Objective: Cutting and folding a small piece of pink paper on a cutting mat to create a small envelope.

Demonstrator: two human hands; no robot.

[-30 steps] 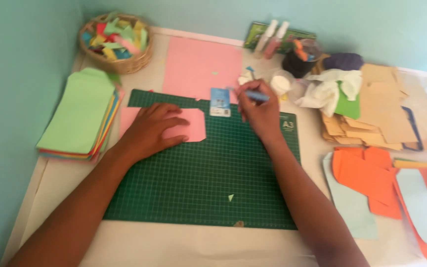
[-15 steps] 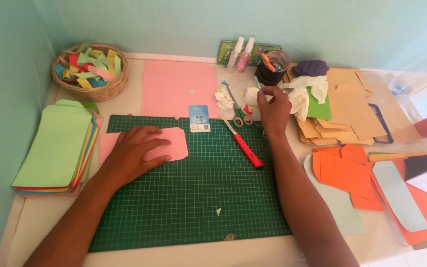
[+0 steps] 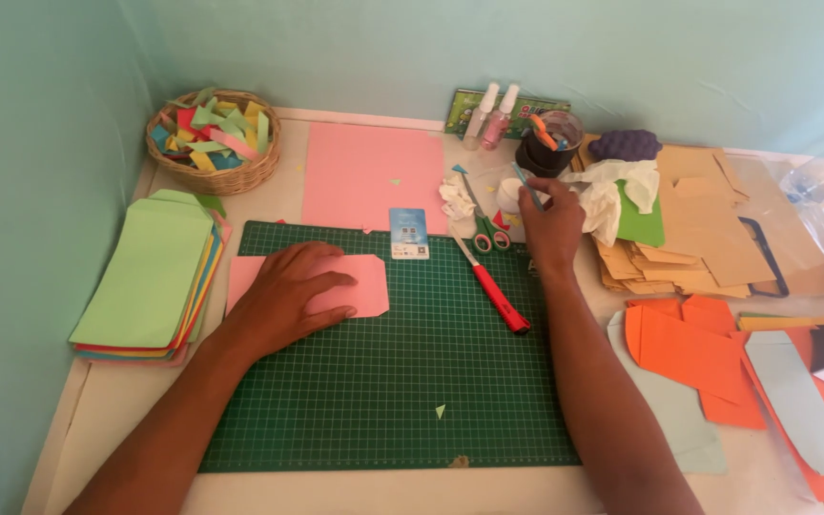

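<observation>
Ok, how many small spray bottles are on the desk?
2: the clear spray bottle and the pink spray bottle stand side by side at the back, left of the dark pen cup. More could be hidden behind clutter.

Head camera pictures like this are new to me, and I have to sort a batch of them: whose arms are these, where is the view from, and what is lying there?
The camera sits on a person's head and looks down, so both arms are that person's own. The left hand lies flat on a pink paper shape on a green cutting mat. The right hand holds a thin blue stick-like tool; what kind, I cannot tell. A red-handled knife and small scissors lie on the mat's upper right edge. Around it: a stack of coloured envelopes, a basket of paper scraps, a pink sheet and orange paper pieces.
</observation>
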